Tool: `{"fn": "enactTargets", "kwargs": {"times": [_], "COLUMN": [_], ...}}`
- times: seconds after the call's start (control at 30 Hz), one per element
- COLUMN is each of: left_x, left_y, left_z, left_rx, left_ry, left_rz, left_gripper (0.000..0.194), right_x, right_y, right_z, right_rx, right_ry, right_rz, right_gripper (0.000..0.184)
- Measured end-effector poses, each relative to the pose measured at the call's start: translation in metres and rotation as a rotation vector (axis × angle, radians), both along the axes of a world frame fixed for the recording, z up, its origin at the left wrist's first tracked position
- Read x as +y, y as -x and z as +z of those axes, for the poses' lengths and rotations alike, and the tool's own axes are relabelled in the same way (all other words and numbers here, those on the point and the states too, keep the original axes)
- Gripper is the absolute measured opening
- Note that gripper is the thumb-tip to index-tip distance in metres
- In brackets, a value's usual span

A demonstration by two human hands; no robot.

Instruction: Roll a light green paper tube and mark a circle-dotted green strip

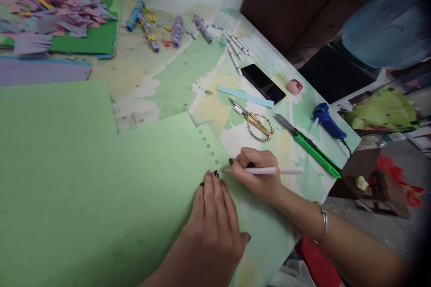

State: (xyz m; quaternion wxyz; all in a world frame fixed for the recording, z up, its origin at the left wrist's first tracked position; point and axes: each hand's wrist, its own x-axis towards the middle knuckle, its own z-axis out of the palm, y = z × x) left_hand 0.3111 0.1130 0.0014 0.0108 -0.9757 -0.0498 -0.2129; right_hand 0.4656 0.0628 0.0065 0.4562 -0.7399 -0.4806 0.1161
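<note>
A large green paper sheet (101,188) covers the near left of the table, with a row of small drawn circles (208,146) along its right edge. My left hand (215,224) lies flat on the sheet, fingers stretched, its fingertips just below the lowest circles. Pinched in my right hand (261,172) is a white marker pen (289,171) with an orange band. Its tip meets the paper at the lower end of the row, close to my left fingertips. Gold-handled scissors (257,123) lie beyond my right hand, and a green utility knife (313,150) rests to its right.
Shredded paper strips (63,9) are heaped at the back left. Rolled paper tubes (178,31) and several white markers (235,60) lie at the back. A phone (263,83), a light blue strip (245,95), an eraser-like pink piece (294,86) and a blue glue gun (328,121) sit toward the right edge.
</note>
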Motion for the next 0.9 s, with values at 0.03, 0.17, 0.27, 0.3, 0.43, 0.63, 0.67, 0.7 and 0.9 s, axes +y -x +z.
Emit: {"fn": "enactTargets", "kwargs": {"times": [0.03,0.17,0.27,0.3,0.43,0.63,0.67,0.7,0.9], "left_x": [0.0001,-0.0001,-0.0004,-0.0004,0.0002,0.0004,0.0002,0.0001,0.0004], "left_y": [-0.0003,-0.0004,0.0007,0.0010,0.0006,0.0001,0.0003,0.0005,0.0017], "left_z": [0.0002,0.0004,-0.0005,-0.0006,0.0006,0.0010,0.0006,0.0002,0.0005], "left_rx": [-0.002,0.012,0.000,-0.003,0.010,-0.001,-0.005,-0.009,0.004], "left_ry": [0.002,0.007,0.004,0.002,-0.006,0.004,0.004,0.005,-0.002], "left_rz": [-0.003,-0.001,0.002,0.001,-0.002,-0.014,-0.015,-0.013,-0.009], "left_gripper": [0.067,0.068,0.067,0.067,0.066,0.069,0.069,0.068,0.067], "right_x": [0.0001,0.0002,0.0002,0.0002,0.0005,0.0004,0.0001,-0.0001,-0.0005], "right_y": [-0.0001,-0.0004,-0.0002,-0.0001,0.0000,0.0000,0.0000,-0.0001,-0.0004], "right_z": [-0.0001,-0.0005,0.0000,0.0004,0.0019,0.0020,0.0019,0.0016,0.0014], "right_rx": [0.004,0.015,0.020,0.019,0.010,-0.008,-0.012,-0.015,0.101], "right_ry": [-0.001,-0.003,0.013,0.019,0.033,0.014,0.007,0.002,-0.008], "right_rz": [-0.001,-0.002,-0.002,-0.002,0.003,0.009,0.011,0.014,-0.018], "right_gripper": [0.035,0.035,0.034,0.034,0.034,0.035,0.035,0.035,0.033]}}
